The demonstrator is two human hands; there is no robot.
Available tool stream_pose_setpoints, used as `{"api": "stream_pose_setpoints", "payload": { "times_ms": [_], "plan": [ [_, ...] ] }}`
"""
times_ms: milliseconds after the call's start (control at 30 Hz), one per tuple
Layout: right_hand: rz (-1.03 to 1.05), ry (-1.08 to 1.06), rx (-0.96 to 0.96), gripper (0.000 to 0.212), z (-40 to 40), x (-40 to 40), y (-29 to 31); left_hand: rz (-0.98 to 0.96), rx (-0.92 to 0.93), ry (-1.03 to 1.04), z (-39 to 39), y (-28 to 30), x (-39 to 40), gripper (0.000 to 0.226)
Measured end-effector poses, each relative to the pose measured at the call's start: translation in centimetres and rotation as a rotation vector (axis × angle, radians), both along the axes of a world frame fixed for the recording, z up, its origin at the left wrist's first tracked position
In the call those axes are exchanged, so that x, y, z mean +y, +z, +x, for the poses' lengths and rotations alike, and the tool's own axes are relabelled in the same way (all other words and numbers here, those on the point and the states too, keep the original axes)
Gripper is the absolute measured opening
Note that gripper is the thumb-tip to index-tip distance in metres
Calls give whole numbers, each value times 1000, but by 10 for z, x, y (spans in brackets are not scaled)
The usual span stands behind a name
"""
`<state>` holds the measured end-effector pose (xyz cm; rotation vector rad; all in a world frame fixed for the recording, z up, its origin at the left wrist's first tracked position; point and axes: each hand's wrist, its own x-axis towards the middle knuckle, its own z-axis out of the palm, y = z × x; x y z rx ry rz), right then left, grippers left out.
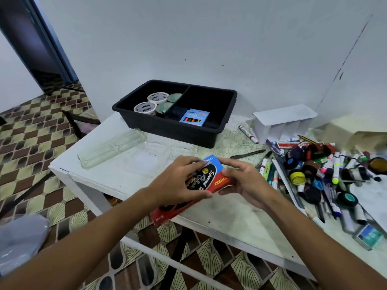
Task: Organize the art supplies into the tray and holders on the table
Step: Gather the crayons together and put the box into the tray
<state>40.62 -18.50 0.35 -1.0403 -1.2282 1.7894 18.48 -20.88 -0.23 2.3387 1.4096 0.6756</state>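
Observation:
Both hands hold a red and blue crayon box [211,176] above the table's front edge. My left hand [178,181] grips its left side with the fingers curled over the top. My right hand [245,181] pinches its right end. At the back stands a black divided tray [228,114]; its left compartment holds tape rolls [151,102], its right a blue neon crayon box [194,117]. A white paper holder [282,122] with slots stands at the right. A heap of markers, pens and paint pots [326,172] covers the right side of the table.
A clear plastic tray [111,147] lies at the table's left. A red-capped marker [248,134] and a black pen [248,154] lie between the black tray and the heap. The white table [230,214] ends just below my hands, with patterned floor beyond.

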Motion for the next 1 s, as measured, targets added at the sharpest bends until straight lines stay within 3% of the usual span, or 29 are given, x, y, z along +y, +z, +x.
{"api": "stream_pose_setpoints", "payload": {
  "times_ms": [100,167,233,367,467,600,867,933,1000],
  "plan": [
    [11,10,-45,28,19,16,15,-343,-182,-17,0,23,14,65],
    [7,19,-79,28,27,27,25,-611,-309,-45,-1,36,23,67],
    [16,13,-114,27,28,37,33,-762,-455,-76,0,41,28,74],
    [-19,-126,-2,24,16,57,46,-795,-748,-43,-3,46,41,77],
    [-76,-34,57,32,2,62,51,-736,-885,55,-9,53,58,79],
    [-34,22,18,46,-26,70,53,-672,-936,133,-20,58,90,85],
    [1,-116,-41,39,-51,149,70,-818,-909,24,-48,81,176,80],
    [66,-195,-174,34,-53,172,74,-823,-898,53,-48,85,206,84],
    [228,-374,-455,31,-49,195,72,-827,-859,84,-43,84,233,87]
  ]
}}
